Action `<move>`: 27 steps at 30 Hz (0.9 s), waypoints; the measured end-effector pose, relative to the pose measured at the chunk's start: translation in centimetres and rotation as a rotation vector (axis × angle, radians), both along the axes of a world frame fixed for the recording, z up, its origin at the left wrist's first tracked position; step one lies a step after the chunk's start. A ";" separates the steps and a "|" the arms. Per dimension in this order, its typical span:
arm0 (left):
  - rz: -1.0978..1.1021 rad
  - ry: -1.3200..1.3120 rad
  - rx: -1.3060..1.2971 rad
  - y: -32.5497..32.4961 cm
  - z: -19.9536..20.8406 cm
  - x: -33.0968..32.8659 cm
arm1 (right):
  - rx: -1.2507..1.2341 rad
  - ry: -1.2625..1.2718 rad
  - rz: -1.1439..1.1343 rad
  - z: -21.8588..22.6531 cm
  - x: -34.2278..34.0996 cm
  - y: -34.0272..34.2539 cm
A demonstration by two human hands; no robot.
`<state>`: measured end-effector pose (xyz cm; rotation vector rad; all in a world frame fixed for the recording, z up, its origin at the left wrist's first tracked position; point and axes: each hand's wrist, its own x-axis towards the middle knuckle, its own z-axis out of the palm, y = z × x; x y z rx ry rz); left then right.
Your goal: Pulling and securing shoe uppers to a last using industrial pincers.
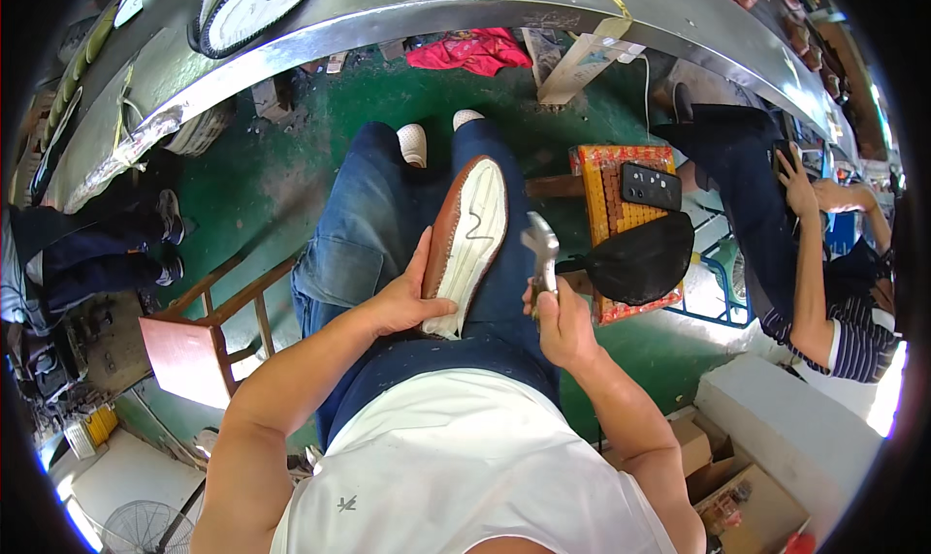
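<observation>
A brown leather shoe (475,229) lies sole-side up over my lap, its pale underside marked with a dark squiggle and its edge stitched all round. My left hand (402,302) grips it near the lower end, thumb across the underside and fingers along the brown side. To the right of the shoe, my right hand (564,326) is wrapped round the handle of a metal hammer (543,244). The hammer's shiny head is raised and stands apart from the shoe. Most of the handle is hidden inside my fist.
A low stool with a woven seat (606,224) at my right bears a black phone (650,187) and a black hand fan (645,258). A wooden chair (194,355) stands left. Ahead curves a metal-edged bench (407,16) with soles on it. Another person (815,224) sits at right.
</observation>
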<state>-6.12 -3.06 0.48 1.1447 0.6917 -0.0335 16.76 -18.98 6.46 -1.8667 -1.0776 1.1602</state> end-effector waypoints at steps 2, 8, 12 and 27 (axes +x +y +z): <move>-0.047 0.018 0.050 0.2 0.2 0.4 | -0.193 -0.154 0.102 -2.3 0.4 -0.2; 0.124 -0.098 -0.043 1.9 -0.3 -0.2 | -0.183 0.387 -0.153 -4.2 1.8 1.0; 0.281 -0.250 -0.435 3.7 4.5 0.3 | -0.196 0.680 -0.398 -6.9 2.3 -1.8; 0.331 -0.105 0.321 46.0 24.5 27.7 | -0.363 0.643 -0.279 -6.9 7.2 5.4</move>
